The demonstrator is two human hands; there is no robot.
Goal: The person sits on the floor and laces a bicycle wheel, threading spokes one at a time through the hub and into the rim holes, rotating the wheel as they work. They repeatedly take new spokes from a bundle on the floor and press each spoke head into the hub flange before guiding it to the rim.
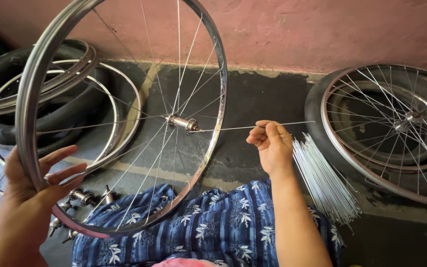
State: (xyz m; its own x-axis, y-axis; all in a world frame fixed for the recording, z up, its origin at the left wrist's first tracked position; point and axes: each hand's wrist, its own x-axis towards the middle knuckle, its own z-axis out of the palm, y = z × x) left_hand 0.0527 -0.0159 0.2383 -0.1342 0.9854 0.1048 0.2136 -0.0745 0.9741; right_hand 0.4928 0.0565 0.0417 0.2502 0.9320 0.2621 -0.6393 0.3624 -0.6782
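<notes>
A chrome bicycle rim with a partly laced hub stands upright over my lap. My left hand steadies the rim's near left edge, palm against it, fingers spread. My right hand pinches a single thin steel spoke, held level, its left end at the hub flange. Several spokes run from the hub to the rim. My blue floral-print clothing lies under the wheel.
A bundle of loose spokes lies on the floor right of my right arm. A finished wheel on a tyre lies at right. Spare rims and tyres are stacked at left. Loose hubs sit by my left knee. A pink wall stands behind.
</notes>
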